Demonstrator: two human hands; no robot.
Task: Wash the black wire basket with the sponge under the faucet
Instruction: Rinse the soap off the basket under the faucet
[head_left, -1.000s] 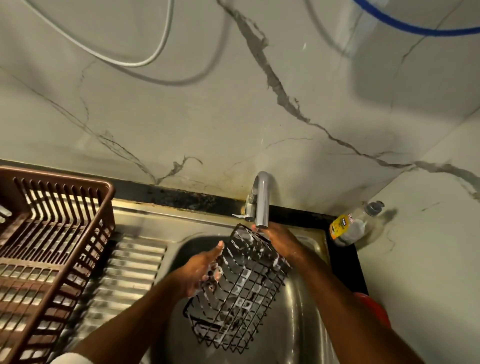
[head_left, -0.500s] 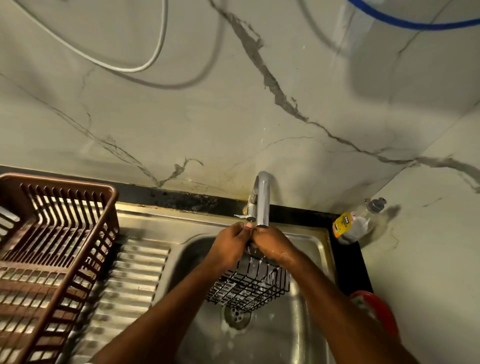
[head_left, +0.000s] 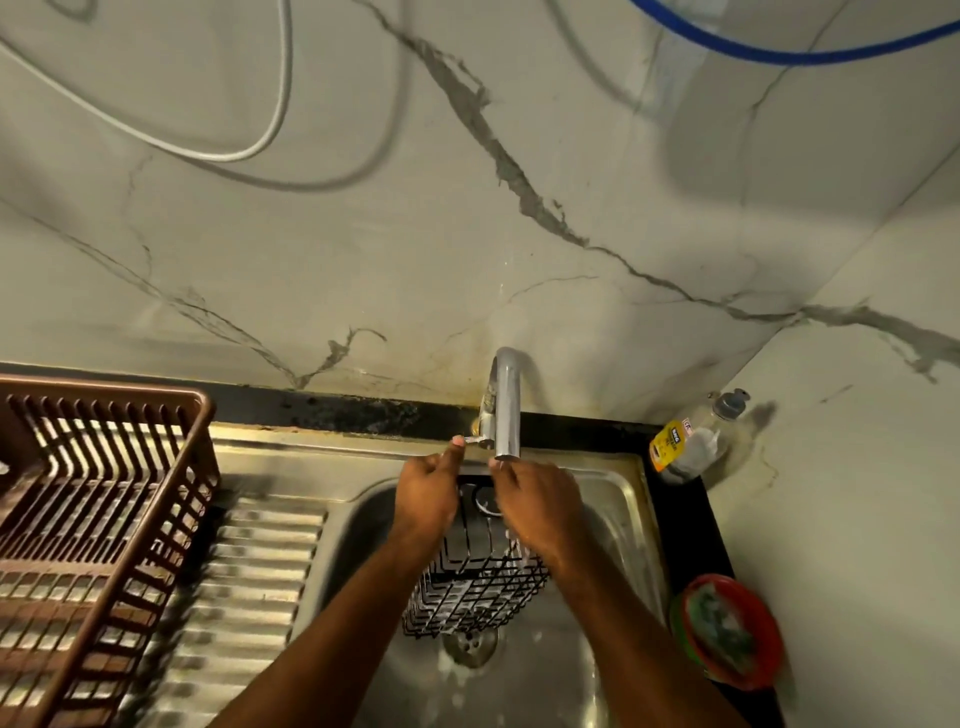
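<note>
Basket (head_left: 475, 587), flecked with suds, held under the faucet (head_left: 506, 410) by the right hand (head_left: 540, 506); left hand (head_left: 428, 493) fingers the tap lever, grip unclear. Rinsing apparently remains.

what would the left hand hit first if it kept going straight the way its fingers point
Most likely the faucet's small lever: the left hand points up toward it, its fingertip already at the lever's tip. Past that stands the faucet.

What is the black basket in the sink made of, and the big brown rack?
The black basket looks like thin metal wire with a dark coating, seen in its fine open grid. The brown rack looks like moulded plastic: thick, smooth, slightly shiny slats.
</note>
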